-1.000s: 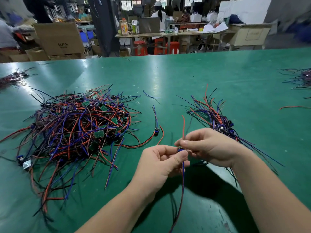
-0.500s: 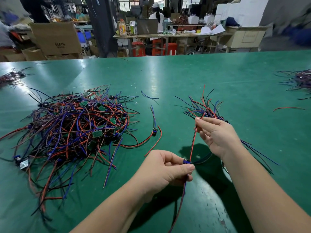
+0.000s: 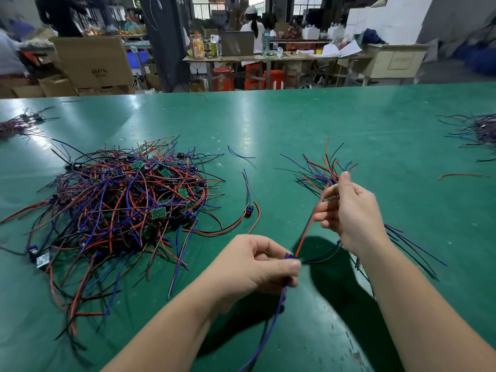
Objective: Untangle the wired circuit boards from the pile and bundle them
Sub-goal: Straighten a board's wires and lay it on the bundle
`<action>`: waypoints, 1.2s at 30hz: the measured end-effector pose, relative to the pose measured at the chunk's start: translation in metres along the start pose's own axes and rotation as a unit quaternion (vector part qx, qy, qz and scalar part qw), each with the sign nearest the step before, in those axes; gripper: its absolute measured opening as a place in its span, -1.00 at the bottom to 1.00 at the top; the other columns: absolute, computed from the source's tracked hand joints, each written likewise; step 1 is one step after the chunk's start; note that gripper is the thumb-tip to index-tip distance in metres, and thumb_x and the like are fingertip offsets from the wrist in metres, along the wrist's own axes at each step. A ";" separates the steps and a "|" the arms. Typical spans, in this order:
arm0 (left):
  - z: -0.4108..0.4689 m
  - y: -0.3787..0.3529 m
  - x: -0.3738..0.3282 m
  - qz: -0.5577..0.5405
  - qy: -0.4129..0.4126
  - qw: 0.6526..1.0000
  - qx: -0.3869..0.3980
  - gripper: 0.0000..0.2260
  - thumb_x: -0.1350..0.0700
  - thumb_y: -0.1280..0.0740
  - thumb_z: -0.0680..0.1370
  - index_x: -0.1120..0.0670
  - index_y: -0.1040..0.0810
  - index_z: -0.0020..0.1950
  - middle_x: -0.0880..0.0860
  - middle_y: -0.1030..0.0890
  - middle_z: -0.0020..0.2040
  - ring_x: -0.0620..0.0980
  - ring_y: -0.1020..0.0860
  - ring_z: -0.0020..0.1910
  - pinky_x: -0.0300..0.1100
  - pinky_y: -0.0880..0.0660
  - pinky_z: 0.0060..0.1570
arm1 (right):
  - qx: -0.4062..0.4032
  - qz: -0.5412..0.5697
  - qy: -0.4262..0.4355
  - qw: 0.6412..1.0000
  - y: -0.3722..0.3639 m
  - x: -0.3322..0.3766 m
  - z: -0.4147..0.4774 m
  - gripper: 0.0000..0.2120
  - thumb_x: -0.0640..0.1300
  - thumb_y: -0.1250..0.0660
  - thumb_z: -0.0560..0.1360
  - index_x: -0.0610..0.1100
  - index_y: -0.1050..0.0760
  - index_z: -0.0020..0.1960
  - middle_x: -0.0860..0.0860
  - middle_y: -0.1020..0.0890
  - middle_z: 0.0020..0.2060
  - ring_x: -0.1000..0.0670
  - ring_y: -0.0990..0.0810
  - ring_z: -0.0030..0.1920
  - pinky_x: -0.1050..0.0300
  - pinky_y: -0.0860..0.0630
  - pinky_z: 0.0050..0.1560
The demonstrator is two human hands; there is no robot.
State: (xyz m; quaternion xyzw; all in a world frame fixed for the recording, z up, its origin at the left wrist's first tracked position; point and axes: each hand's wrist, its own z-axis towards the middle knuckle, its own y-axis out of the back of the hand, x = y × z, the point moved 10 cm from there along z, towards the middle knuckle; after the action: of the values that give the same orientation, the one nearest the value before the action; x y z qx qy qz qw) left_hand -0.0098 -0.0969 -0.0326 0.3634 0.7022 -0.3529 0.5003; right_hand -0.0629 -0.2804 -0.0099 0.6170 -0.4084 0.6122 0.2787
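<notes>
Green surface (image 3: 268, 124), and the stuff I'd worry about is all in the wires.

The left hand (image 3: 255, 267) has its grip pinched on a small blue connector (image 3: 291, 257), held up just in front of the person. The right hand (image 3: 349, 210) is a bit blurry, but its grip looks closed on the red wire (image 3: 308, 229) that runs up from that connector. That wire is pretty much straight between the two hands. A blue wire (image 3: 273, 318) dangles from the left hand toward the near edge, and a black wire (image 3: 322, 258) trails off to the right under the right wrist.

What could go wrong, imo:

- The red wire looks taut. Any more tension and the strain goes straight into the joint at the connector, which could pop a lead.
- The black wire heads toward the tails of the bundle (image 3: 319, 173) lying just behind the right hand. If it's hooked in there, lifting could drag the bundle out of line.
- The bundle's far ends are fanned out. Lay this piece across them crooked and you've made a new knot.
- The dangling blue wire could catch on the edge.

The pile (image 3: 128, 205) sits well apart on the left, so I doubt it'll snag anything.
</notes>
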 end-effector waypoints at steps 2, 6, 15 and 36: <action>0.004 0.015 -0.006 -0.045 -0.026 0.997 -0.066 -0.81 0.13 -0.49 0.30 0.17 -0.57 -0.18 0.13 -0.68 -0.28 -0.05 -0.64 -0.36 -0.27 -0.54 -0.40 | 0.069 -0.056 -0.016 0.996 -0.016 -0.004 -0.007 -0.53 0.20 -0.13 0.56 -0.21 -0.43 -0.18 -0.12 -0.55 -0.53 -0.05 -0.55 -0.56 0.24 -0.43 -0.57; 0.006 0.044 -0.013 -0.071 -0.068 0.982 -0.163 -0.71 0.06 -0.45 0.24 0.23 -0.57 -0.16 0.10 -0.68 -0.33 -0.06 -0.63 -0.43 -0.27 -0.54 -0.44 | 0.291 -0.139 0.047 0.945 -0.073 -0.009 -0.049 -0.82 -0.09 -0.42 0.40 -0.18 -0.49 -0.13 -0.12 -0.59 -0.36 0.00 -0.57 -0.42 0.22 -0.49 -0.42; -0.001 0.052 -0.035 0.090 -0.199 0.955 -0.200 -0.72 -0.07 -0.53 0.17 0.09 -0.67 -0.28 0.17 -0.65 -0.37 -0.04 -0.51 -0.48 -0.24 -0.47 -0.45 | 0.313 -0.096 0.064 0.943 -0.080 0.002 -0.064 -0.96 -0.30 -0.45 0.39 -0.22 -0.61 -0.22 -0.12 -0.64 -0.38 0.01 -0.59 -0.37 0.22 -0.56 -0.29; -0.012 0.076 -0.056 0.361 -0.252 0.839 -0.320 -0.82 0.31 -0.42 0.45 0.07 -0.71 -0.05 -0.11 -0.65 -0.12 -0.26 -0.58 -0.14 -0.42 -0.45 -0.01 | -0.069 -0.499 0.249 0.827 0.016 0.056 -0.009 -0.90 -0.24 -0.36 0.41 -0.15 -0.67 -0.18 -0.05 -0.63 -0.30 -0.01 -0.47 -0.23 0.21 -0.26 -0.23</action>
State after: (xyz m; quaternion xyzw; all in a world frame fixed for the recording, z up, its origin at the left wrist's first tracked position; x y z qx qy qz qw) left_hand 0.0638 -0.0585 0.0141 0.3093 0.4444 0.0178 0.8405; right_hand -0.0859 -0.2897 0.0432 0.5427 -0.0023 0.4926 0.6803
